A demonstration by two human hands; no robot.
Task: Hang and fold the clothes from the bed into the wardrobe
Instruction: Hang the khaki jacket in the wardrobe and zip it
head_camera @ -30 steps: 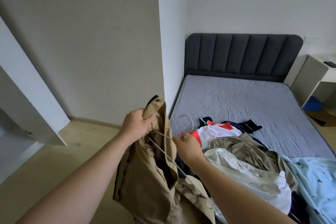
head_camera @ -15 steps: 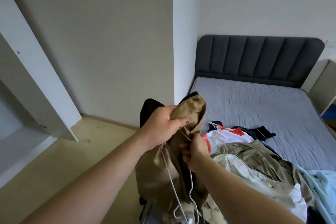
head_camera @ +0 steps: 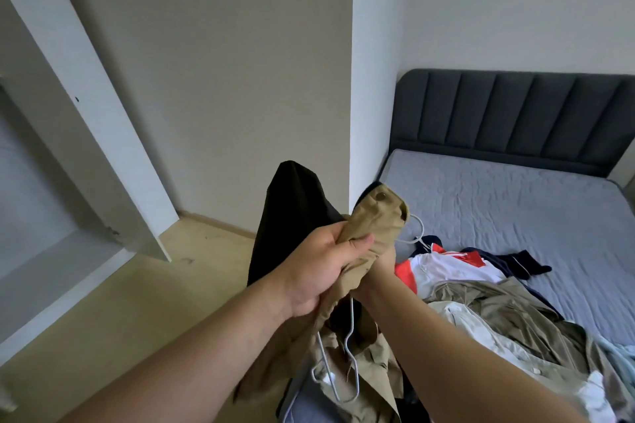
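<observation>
The wardrobe (head_camera: 86,120) stands open at the far left, well apart from the hands. The left hand (head_camera: 319,271) has fingers and thumb curled tight round the waistband of the trousers (head_camera: 378,220). It holds them up over the bed's near corner, with a black garment (head_camera: 292,216) behind them. To do this step well, I judge, that grip should steady the waistband while the hanger (head_camera: 347,340) is worked in, so the cloth sits even and does not slip. The right hand (head_camera: 385,263) is mostly hidden behind the cloth; I cannot tell whether its fingers grip. The trousers are khaki, bunched and creased, with a button showing at the top and the legs hanging down. At the right, the pile (head_camera: 481,302) lies on the bed (head_camera: 515,209).
</observation>
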